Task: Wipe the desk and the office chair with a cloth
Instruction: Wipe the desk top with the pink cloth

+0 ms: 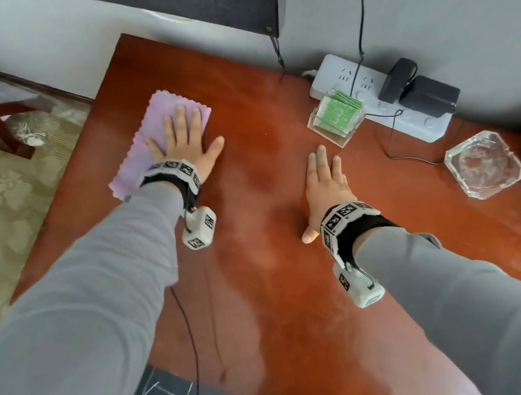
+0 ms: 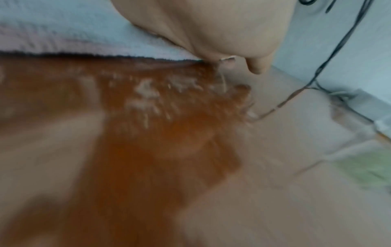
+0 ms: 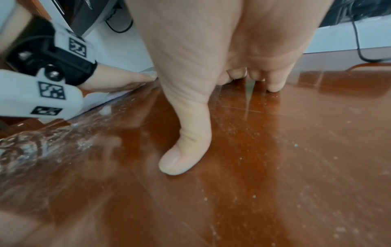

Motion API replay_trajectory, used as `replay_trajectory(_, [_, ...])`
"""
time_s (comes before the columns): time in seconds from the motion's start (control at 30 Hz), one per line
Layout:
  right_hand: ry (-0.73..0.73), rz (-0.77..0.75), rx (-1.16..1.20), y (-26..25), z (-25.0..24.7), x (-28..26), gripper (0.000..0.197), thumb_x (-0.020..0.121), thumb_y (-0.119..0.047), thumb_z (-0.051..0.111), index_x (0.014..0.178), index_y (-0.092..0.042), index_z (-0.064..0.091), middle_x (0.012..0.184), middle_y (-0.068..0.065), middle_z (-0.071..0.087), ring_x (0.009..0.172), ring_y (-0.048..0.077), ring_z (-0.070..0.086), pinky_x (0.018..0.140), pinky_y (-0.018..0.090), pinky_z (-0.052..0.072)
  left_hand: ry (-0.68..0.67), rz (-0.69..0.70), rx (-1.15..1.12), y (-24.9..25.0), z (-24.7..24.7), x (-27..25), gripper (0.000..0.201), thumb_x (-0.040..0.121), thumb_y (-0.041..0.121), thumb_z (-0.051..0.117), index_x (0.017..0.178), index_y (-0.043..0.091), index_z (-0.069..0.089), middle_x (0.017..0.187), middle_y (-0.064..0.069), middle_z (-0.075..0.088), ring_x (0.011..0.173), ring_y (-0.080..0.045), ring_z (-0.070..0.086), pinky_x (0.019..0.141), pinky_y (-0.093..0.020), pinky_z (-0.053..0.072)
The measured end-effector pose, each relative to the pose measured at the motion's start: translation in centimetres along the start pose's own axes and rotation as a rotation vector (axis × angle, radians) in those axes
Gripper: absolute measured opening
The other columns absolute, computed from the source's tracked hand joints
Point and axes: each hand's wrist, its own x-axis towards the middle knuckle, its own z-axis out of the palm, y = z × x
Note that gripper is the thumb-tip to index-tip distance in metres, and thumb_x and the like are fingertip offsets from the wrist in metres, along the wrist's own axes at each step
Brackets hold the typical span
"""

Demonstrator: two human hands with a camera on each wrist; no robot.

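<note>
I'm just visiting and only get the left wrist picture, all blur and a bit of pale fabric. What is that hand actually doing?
Observer: The left hand presses flat, fingers spread, on a lilac cloth lying on the desk.
Operator: And the other hand?
Observer: The right hand lies flat on bare wood, holding nothing.
Operator: Anything near it?
Observer: A clear box of green packets stands just beyond its fingertips, and a glass ashtray sits farther right.
</note>
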Motion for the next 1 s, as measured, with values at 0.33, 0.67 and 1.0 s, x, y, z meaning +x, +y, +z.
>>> replay_trajectory(0.33, [0.028,-0.028,-0.078,0.2,-0.1,-0.1,0.164,0.048,-0.052,0.094,0.151,-0.004,-0.025,0.158,0.014,-0.033,0.149,0.039,-0.016,0.122,0.045,0.010,-0.028,0.493,0.052,7.5,6.6,-11.3,0.063,0.101,0.058,0.009,0.156,0.042,-0.017,0.165,0.015,-0.023,0.153,-0.016,-0.020,0.119,-0.063,-0.009])
replay_trajectory(0.67, [0.039,-0.068,-0.111,-0.4,1.7,-2.3,0.163,0.050,-0.062,0.089,0.151,-0.003,-0.025,0.158,0.014,-0.033,0.150,0.036,-0.015,0.123,0.046,0.012,-0.009,0.112,-0.107,0.1,6.4,-11.6,0.063,0.103,0.055,0.013,0.156,0.039,-0.017,0.165,0.008,-0.024,0.152,-0.023,-0.022,0.118,-0.065,-0.008])
replay_trajectory(1.0, [0.052,-0.108,-0.137,-0.2,3.8,-3.9,0.158,0.056,-0.062,0.087,0.151,-0.005,-0.024,0.159,0.014,-0.031,0.150,0.034,-0.015,0.123,0.045,0.012,-0.004,0.343,-0.013,1.0,9.5,-17.7,0.059,0.104,0.052,0.009,0.155,0.042,-0.019,0.164,0.014,-0.023,0.153,-0.018,-0.021,0.119,-0.063,-0.006])
